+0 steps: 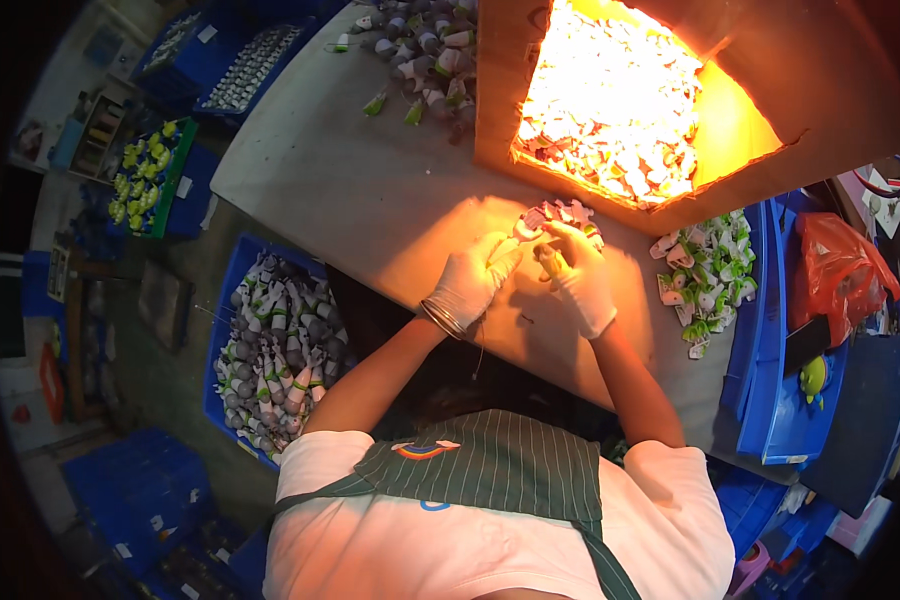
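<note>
Both my hands wear pale gloves and meet over the table [300, 190] in warm light. My left hand [473, 283] has its thumb and fingers drawn together toward the right hand; whatever is between them is too small to make out. In the closed fingers of my right hand [584, 288] is a small yellowish-grey piece [549, 261]. Just beyond the fingertips lies a little heap of white and pinkish plastic pieces [573, 214]. A small dark bit [526, 320] rests on the tabletop between my wrists.
A cardboard box [650, 213] with a brightly lit opening full of small pieces stands beyond my hands. White-and-green parts [708, 272] lie to the right, beside stacked blue trays [760, 350]. Grey-and-white figures [425, 50] are piled far left; a blue crate [217, 375] holds similar ones.
</note>
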The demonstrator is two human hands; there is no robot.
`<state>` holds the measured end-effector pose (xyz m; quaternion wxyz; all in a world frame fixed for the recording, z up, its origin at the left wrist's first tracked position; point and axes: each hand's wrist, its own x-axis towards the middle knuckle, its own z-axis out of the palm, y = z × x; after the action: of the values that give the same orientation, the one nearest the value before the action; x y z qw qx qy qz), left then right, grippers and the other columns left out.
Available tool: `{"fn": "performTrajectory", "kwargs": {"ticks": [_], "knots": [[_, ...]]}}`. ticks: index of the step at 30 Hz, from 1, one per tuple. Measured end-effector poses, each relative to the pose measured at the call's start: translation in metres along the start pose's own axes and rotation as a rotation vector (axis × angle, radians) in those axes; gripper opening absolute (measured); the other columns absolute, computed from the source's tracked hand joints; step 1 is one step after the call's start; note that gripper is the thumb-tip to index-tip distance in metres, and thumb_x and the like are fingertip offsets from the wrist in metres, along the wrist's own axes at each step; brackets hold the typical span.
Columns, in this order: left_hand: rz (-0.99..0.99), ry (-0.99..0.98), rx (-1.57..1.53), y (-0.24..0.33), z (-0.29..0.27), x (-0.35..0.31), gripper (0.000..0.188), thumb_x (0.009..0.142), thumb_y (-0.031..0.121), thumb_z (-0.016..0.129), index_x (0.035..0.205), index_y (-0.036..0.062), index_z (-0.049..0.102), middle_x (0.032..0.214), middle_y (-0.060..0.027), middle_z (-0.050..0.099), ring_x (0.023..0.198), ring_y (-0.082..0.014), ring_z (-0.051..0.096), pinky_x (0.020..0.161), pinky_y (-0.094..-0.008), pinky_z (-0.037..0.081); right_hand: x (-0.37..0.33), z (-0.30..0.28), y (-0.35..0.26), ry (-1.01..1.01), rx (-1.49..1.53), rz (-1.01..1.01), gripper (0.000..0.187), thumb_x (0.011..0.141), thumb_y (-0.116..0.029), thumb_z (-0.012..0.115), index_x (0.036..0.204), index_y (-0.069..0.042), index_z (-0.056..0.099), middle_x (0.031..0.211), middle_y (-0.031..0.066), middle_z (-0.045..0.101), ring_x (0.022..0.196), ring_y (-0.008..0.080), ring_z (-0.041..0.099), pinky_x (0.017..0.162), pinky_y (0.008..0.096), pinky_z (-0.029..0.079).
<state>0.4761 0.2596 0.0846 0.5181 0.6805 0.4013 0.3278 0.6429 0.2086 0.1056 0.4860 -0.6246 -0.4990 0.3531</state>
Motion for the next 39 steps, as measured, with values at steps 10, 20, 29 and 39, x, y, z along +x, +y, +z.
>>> {"fn": "performTrajectory", "kwargs": {"ticks": [10,20,29,39], "knots": [[-0.502,-0.214,-0.271,0.029,-0.019,0.001,0.026,0.097,0.031,0.059,0.1,0.0054,0.063,0.066,-0.0031,0.057,0.055,-0.0125,0.057,0.05,-0.0271,0.046,0.02,0.013,-0.001,-0.21,0.468,0.328,0.019,0.096,-0.024,0.06,0.1,-0.005,0.061,0.08,-0.0014,0.059,0.062,0.0037,0.049,0.051,0.0175,0.036],[0.265,0.45,0.454,0.002,-0.069,0.114,0.023,0.086,0.021,0.064,0.099,0.0031,0.065,0.101,-0.0196,0.066,0.098,-0.0367,0.062,0.083,-0.0464,0.05,0.009,-0.019,0.006,0.046,-0.035,0.145,0.034,0.092,-0.004,0.06,0.126,-0.003,0.057,0.085,0.0014,0.06,0.066,0.0056,0.053,0.056,0.0204,0.043],[-0.362,0.185,0.65,-0.036,-0.114,0.233,0.069,0.07,0.061,0.066,0.113,0.0076,0.066,0.11,-0.0251,0.066,0.104,-0.0398,0.063,0.087,-0.043,0.051,-0.023,-0.014,-0.01,0.049,0.144,0.17,0.019,0.095,-0.006,0.06,0.113,-0.002,0.064,0.083,-0.0012,0.059,0.068,0.0043,0.053,0.057,0.0184,0.042],[-0.429,0.077,-0.443,-0.035,-0.143,0.093,0.044,0.082,0.02,0.068,0.115,-0.007,0.058,0.083,-0.0126,0.064,0.074,-0.0227,0.064,0.06,-0.0363,0.051,-0.023,-0.006,-0.015,0.008,0.222,0.128,0.019,0.096,-0.01,0.058,0.111,-0.002,0.065,0.086,0.0011,0.06,0.064,0.0041,0.052,0.053,0.0183,0.042]]}}
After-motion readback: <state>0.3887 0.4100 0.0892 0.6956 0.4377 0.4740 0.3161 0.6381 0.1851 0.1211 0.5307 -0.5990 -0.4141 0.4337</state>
